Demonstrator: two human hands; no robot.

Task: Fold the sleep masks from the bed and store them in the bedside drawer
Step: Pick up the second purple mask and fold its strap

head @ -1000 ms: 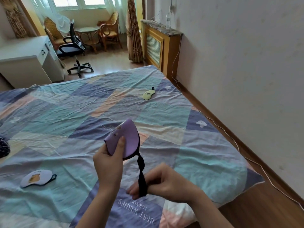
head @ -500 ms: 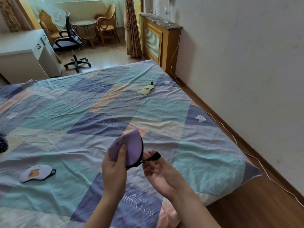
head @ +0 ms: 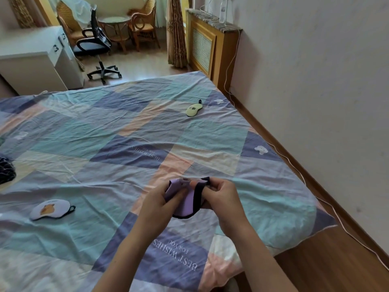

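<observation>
While both hands work above the bed, the left hand pinches the folded purple mask at its left side, thumb on top. The right hand grips the mask's right edge, fingers closed on the black strap — which runs across the purple face. The mask hangs just over the patchwork quilt, near the bed's right corner. A white mask lies flat to the left — well apart. A yellow mask lies farther up the bed, near the right edge. A dark cloth shows at the left border.
</observation>
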